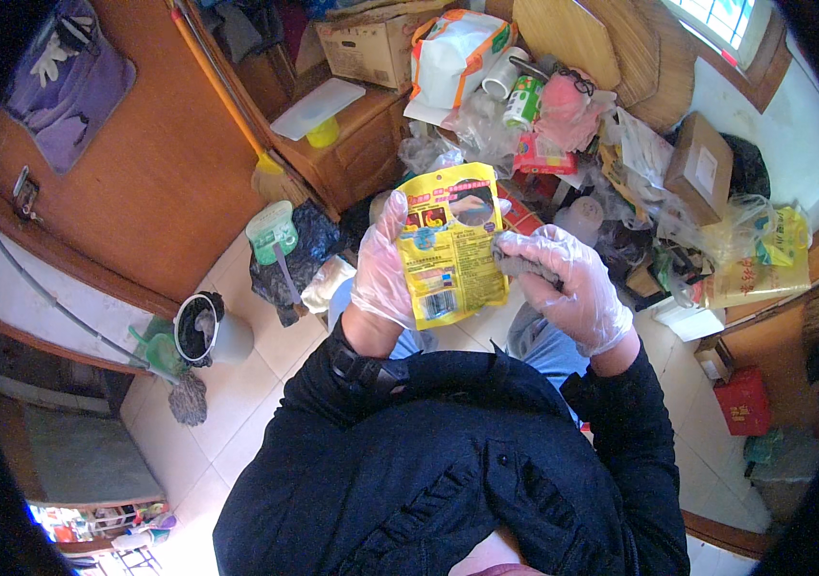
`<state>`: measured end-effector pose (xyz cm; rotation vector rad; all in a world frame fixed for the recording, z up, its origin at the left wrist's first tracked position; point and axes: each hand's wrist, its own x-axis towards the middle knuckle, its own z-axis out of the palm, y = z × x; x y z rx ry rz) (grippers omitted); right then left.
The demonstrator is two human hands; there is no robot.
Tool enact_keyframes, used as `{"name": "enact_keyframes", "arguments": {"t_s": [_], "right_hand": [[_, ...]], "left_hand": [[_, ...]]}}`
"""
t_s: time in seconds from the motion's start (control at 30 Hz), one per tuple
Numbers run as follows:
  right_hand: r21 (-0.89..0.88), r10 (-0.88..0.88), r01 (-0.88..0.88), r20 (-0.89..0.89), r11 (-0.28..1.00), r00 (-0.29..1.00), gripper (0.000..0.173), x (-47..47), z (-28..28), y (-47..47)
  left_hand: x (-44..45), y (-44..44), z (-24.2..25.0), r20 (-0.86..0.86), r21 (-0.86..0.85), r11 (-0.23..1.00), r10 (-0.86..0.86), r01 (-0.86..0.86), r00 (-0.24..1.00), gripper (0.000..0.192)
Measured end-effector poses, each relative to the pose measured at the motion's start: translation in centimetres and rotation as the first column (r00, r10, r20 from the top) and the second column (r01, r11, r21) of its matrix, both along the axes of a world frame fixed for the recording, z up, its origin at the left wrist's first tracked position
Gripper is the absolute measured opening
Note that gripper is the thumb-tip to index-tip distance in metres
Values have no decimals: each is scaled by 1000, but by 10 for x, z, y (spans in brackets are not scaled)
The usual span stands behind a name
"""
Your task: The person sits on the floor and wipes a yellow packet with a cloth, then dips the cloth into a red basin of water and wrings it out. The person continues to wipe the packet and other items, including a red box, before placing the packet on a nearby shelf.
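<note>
My left hand [384, 270], in a clear plastic glove, grips the left edge of a yellow printed packet [452, 248], its thumb lying along the front. The packet stands nearly upright before my chest, its printed back with pictures, small writing and a barcode facing me. At the packet's right edge, my right hand [571, 284], gloved the same way, pinches a crumpled grey cloth [524, 263]. The cloth touches or nearly touches the packet's edge; exact contact cannot be told.
Plastic bags, a white-and-orange package [456, 61] and a brown cardboard box [698, 169] lie heaped ahead. A wooden cabinet [366, 137] stands ahead to the left. Further left are a broom [276, 176], a lined white bucket [233, 338] and a grey mop head [187, 399].
</note>
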<state>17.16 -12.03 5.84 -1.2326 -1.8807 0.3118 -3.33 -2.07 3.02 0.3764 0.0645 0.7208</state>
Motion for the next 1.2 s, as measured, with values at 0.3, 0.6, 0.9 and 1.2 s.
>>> {"name": "enact_keyframes", "arguments": {"t_s": [0.3, 0.6, 0.9, 1.2], "right_hand": [[-59, 18, -20, -34, 998, 999, 34, 11, 14, -14], [121, -88, 76, 100, 990, 991, 33, -9, 3, 1], [-171, 3, 20, 133, 985, 991, 33, -2, -15, -21], [-426, -152, -65, -454, 902, 878, 37, 10, -25, -15]], "left_hand": [[2, 2, 6, 42, 13, 999, -43, 43, 998, 79], [1, 3, 5, 50, -8, 998, -70, 70, 996, 82], [-4, 7, 7, 94, 48, 995, -92, 87, 991, 84], [0, 5, 9, 84, 105, 994, -28, 19, 996, 88]]}}
